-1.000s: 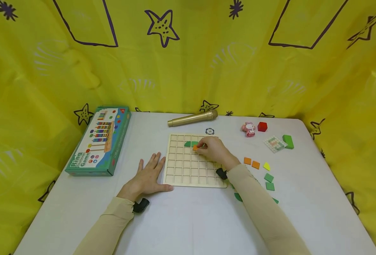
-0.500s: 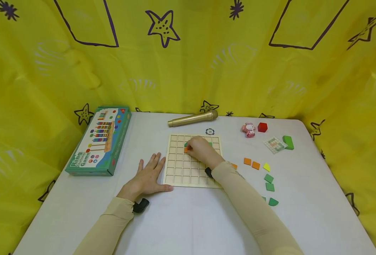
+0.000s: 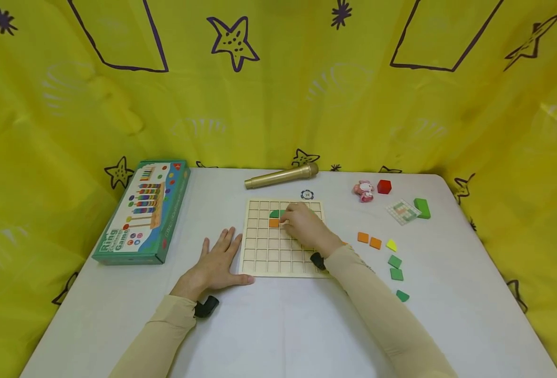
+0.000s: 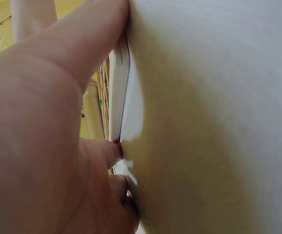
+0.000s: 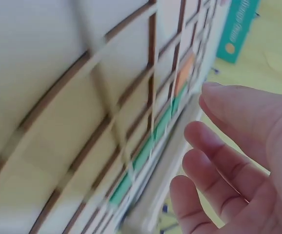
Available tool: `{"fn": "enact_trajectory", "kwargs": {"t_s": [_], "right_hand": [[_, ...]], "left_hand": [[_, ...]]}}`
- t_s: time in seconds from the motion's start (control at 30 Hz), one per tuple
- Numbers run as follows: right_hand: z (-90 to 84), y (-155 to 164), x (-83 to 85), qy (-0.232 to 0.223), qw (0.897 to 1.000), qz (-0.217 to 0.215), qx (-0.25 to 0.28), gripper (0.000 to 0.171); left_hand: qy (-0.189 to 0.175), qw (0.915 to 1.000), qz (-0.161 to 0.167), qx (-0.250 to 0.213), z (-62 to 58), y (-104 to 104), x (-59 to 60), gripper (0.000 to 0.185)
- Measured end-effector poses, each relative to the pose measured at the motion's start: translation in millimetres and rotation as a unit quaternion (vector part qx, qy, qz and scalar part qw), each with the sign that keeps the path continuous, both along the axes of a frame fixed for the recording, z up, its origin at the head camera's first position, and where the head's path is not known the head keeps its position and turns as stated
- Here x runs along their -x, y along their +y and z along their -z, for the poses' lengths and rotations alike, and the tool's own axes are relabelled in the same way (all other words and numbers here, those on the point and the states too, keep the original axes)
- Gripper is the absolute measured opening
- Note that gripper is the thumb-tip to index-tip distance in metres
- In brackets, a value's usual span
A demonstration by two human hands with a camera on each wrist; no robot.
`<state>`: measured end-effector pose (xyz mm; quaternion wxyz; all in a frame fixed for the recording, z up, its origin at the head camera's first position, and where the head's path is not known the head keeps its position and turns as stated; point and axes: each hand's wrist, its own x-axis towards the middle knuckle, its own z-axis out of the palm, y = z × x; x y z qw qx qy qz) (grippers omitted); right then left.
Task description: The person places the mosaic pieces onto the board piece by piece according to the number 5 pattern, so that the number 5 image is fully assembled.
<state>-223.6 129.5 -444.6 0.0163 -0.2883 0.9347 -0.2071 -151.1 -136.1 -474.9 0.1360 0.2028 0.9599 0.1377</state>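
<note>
A wooden grid board (image 3: 262,257) lies on the white table. An orange square tile (image 3: 274,223) sits in one of its cells, just below a green rounded piece (image 3: 274,214). My right hand (image 3: 305,227) hovers over the board to the right of that tile. In the right wrist view the right hand (image 5: 238,161) has its fingers loosely bent and apart from the orange tile (image 5: 184,73), holding nothing; a row of green pieces (image 5: 146,156) runs along the cells. My left hand (image 3: 217,266) rests with spread fingers on the table against the board's left edge.
Right of the board lie orange tiles (image 3: 363,237), a yellow piece (image 3: 391,245) and green tiles (image 3: 395,261). Behind are a pattern card (image 3: 403,212), green block (image 3: 422,208), red cube (image 3: 384,187), pink figurine (image 3: 365,191), chip (image 3: 307,195), gold microphone (image 3: 283,176) and game box (image 3: 141,215).
My right hand carried the orange tile leftward into a cell below the green piece, let go, and has drawn back slightly to the right. The left hand stays put.
</note>
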Motion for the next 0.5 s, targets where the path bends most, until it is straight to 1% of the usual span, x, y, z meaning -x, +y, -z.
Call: {"fn": "enact_trajectory", "kwargs": {"t_s": [0.1, 0.2, 0.27, 0.4, 0.5], "right_hand": [[-3.4, 26, -8.0, -0.008, 0.999, 0.029, 0.015, 0.017], [-4.5, 60, -15.1, -0.011, 0.998, 0.062, 0.018, 0.018], [-4.6, 84, -21.0, -0.022, 0.996, 0.090, 0.017, 0.019], [-1.3, 130, -32.2, -0.032, 0.990, 0.137, -0.002, 0.021], [2.5, 156, -38.7, -0.035, 0.988, 0.152, -0.024, 0.025]], "left_hand": [[0.002, 1.0000, 0.000, -0.002, 0.1, 0, -0.5, 0.120], [0.003, 1.0000, 0.000, -0.005, -0.3, 0, -0.9, 0.119], [0.002, 1.0000, 0.000, -0.006, -0.7, 0, -1.3, 0.119], [0.000, 1.0000, -0.001, -0.008, -0.9, 0, -1.9, 0.119], [0.000, 1.0000, -0.002, -0.009, -0.7, 0, -1.9, 0.119]]}}
